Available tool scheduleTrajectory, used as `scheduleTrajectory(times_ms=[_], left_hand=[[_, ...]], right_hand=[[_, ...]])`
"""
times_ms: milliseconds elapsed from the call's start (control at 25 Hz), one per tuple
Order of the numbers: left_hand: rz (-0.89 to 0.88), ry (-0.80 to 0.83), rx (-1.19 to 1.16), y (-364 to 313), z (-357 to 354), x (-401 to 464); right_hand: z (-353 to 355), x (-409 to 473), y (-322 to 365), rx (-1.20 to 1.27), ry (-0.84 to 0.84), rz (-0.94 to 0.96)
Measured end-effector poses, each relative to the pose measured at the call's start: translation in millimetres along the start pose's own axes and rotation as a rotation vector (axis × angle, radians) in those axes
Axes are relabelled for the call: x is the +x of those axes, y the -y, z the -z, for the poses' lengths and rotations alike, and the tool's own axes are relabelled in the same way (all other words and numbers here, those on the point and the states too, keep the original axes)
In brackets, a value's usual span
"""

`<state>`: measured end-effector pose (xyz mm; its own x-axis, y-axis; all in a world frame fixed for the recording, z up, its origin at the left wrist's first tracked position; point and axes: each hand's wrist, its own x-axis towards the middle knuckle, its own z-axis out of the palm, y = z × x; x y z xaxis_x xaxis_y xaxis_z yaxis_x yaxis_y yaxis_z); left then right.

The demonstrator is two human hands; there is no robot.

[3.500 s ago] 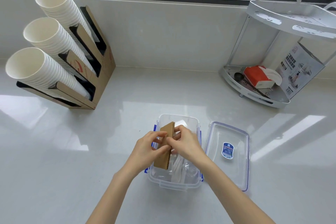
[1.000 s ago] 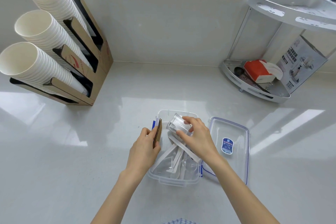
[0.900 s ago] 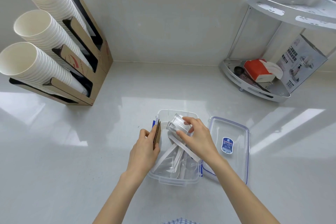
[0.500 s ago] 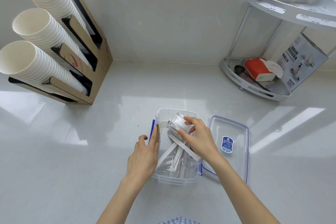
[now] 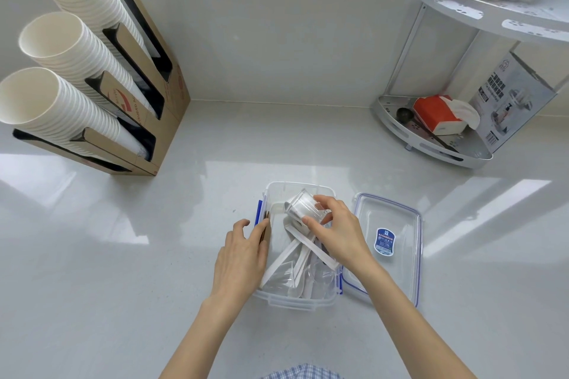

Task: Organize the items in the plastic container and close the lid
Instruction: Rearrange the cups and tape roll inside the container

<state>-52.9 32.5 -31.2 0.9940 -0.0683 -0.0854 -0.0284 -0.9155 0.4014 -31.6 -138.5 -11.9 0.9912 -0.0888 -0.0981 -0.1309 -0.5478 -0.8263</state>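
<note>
A clear plastic container [image 5: 278,188] with blue side latches stands on the counter in front of me. Its lid [image 5: 400,271] lies upside down just to its right, a blue label on it. My right hand [image 5: 337,232] grips a small clear plastic cup [image 5: 300,204], tilted on its side over the container. My left hand [image 5: 238,258] presses with straight fingers against a brown cardboard piece [image 5: 266,229] standing on edge along the container's left wall. White plastic cutlery and wrapped strips [image 5: 297,264] lie in the bottom.
A cardboard dispenser [image 5: 147,120] with three stacks of white paper cups stands at the back left. A white two-tier corner rack [image 5: 431,132] at the back right holds a red tissue pack [image 5: 437,115] and a printed box [image 5: 517,101].
The cardboard piece has gone from both hands down against the container's left wall, my left hand now flat on it. My right hand has picked up the clear cup and holds it steady.
</note>
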Motion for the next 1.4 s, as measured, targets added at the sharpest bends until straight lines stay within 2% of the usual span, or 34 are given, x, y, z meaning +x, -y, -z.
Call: scheduleTrajectory(times_ms=[160,280,360,560,720,880,1040,1240,1400], left_hand=[[-0.142,-0.081,-0.055,-2.4,5.9,5.0],[-0.303,0.106,0.053,-3.6,6.5,9.0],[-0.333,0.235,0.139,-4.2,4.3,11.5],[-0.38,0.327,0.226,-5.8,-2.7,9.6],[-0.368,0.353,0.21,-8.8,-3.5,9.0],[-0.396,0.311,0.183,-8.5,-6.0,7.4],[-0.38,0.302,0.074,-3.6,-7.4,3.9],[-0.244,0.32,-0.123,5.1,-3.9,2.4],[-0.291,0.269,-0.209,5.0,2.1,-0.6]], right_hand=[[3.9,-0.7,-1.9,0.067,-0.032,-0.009],[5.4,-0.8,-3.1,0.108,-0.057,-0.003],[5.5,-1.2,-3.0,0.154,-0.068,-0.028],[6.8,-1.8,-3.1,0.19,-0.074,-0.069],[6.3,-2.6,-3.4,0.214,-0.058,-0.086],[5.5,-3.8,-4.8,0.235,-0.031,-0.088],[6.1,-6.1,-4.6,0.272,-0.034,-0.084],[7.7,-7.1,-4.6,0.319,-0.045,-0.088],[9.1,-8.0,-3.9,0.323,-0.045,-0.093]])
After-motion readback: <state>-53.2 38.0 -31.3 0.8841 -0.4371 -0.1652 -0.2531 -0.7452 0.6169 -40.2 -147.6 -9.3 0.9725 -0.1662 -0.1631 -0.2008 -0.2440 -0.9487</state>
